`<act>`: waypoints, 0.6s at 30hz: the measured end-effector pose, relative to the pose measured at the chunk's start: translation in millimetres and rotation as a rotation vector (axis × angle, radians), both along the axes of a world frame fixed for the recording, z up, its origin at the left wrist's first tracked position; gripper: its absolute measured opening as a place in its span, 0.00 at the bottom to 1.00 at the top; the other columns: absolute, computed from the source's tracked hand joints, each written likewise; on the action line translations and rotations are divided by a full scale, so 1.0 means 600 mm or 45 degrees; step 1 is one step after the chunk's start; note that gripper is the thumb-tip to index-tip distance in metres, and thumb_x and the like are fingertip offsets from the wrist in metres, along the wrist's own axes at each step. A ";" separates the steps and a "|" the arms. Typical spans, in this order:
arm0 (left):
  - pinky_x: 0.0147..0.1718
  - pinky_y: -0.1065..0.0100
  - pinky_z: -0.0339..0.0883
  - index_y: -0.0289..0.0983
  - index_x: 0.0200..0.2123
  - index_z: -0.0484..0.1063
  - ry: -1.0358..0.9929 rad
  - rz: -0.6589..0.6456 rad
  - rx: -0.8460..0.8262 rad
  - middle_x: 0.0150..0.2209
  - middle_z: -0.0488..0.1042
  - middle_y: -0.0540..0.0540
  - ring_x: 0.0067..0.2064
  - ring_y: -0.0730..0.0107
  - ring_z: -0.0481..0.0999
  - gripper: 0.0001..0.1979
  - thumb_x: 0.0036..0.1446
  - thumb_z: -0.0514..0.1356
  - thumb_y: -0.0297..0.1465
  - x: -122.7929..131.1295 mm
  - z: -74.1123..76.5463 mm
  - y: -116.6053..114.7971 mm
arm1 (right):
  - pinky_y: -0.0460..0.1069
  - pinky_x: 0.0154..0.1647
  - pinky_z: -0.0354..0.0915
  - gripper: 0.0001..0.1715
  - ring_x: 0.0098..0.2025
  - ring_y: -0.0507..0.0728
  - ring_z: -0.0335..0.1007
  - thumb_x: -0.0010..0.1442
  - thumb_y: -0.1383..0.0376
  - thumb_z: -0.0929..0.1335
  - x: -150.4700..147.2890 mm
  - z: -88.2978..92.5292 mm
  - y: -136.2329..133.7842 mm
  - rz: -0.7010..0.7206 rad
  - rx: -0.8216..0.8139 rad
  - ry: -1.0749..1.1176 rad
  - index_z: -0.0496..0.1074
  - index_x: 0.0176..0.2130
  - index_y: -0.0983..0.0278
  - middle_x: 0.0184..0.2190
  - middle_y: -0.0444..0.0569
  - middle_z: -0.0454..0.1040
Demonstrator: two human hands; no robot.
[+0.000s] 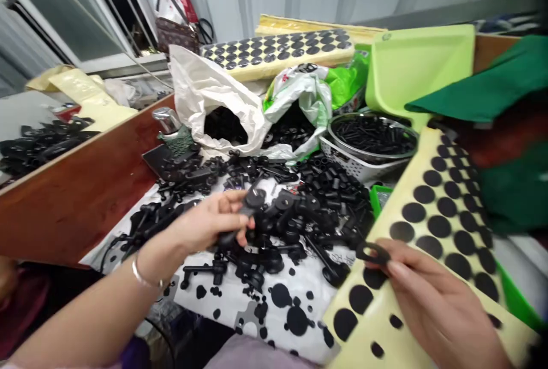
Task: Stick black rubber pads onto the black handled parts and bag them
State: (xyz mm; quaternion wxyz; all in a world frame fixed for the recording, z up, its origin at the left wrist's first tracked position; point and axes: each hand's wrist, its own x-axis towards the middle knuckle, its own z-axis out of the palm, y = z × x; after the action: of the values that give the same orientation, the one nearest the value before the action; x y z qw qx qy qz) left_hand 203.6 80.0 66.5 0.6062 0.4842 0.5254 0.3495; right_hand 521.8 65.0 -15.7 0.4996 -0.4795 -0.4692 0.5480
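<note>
I see blurred print on the bag (pixel 317 95) at twelve o'clock; left hand (pixel 214 219) pinches a part (pixel 256 198), right hand (pixel 439 297) a ring (pixel 381 254)

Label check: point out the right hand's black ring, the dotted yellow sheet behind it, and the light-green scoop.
Black ring (pixel 362 251): head view, left rim.
Dotted yellow sheet (pixel 422 229): head view, bare yellow between discs.
Light-green scoop (pixel 422 67): head view, inner face.

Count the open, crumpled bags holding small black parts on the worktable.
2: a crumpled white bag behind the heap of small black plastic parts, and a crumpled white-and-green plastic bag just to its right. Others may be hidden behind them.
</note>
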 end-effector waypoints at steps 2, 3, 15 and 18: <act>0.23 0.71 0.68 0.35 0.50 0.63 -0.358 -0.139 -0.162 0.32 0.74 0.46 0.23 0.73 0.73 0.28 0.45 0.67 0.30 0.060 -0.026 -0.035 | 0.58 0.54 0.60 0.09 0.48 0.65 0.66 0.52 0.55 0.72 -0.014 0.031 -0.001 0.048 -0.031 0.210 0.76 0.34 0.55 0.41 0.52 0.73; 0.22 0.71 0.69 0.35 0.50 0.63 -0.462 -0.173 -0.216 0.34 0.74 0.45 0.25 0.72 0.74 0.28 0.45 0.67 0.29 0.088 -0.040 -0.048 | 0.58 0.54 0.60 0.09 0.47 0.64 0.67 0.52 0.55 0.73 -0.019 0.044 -0.002 0.084 -0.050 0.257 0.76 0.33 0.56 0.41 0.52 0.73; 0.26 0.72 0.67 0.31 0.55 0.60 -0.449 -0.018 -0.113 0.36 0.74 0.43 0.28 0.74 0.73 0.33 0.44 0.63 0.25 0.220 -0.092 -0.066 | 0.58 0.59 0.53 0.09 0.56 0.64 0.58 0.52 0.60 0.73 -0.026 0.061 -0.021 0.312 -0.174 0.329 0.73 0.25 0.62 0.46 0.52 0.72; 0.26 0.72 0.67 0.32 0.55 0.61 -0.374 -0.035 -0.103 0.35 0.74 0.45 0.28 0.75 0.72 0.30 0.46 0.61 0.24 0.218 -0.092 -0.068 | 0.58 0.58 0.53 0.10 0.57 0.65 0.57 0.51 0.60 0.73 -0.026 0.060 -0.016 0.354 -0.182 0.263 0.72 0.24 0.62 0.44 0.52 0.72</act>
State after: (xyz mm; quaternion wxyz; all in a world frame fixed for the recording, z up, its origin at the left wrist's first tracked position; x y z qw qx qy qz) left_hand 334.4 39.0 11.5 0.7001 0.4101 0.4380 0.3870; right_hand 506.5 55.7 20.3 0.4292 -0.3852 -0.4372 0.6901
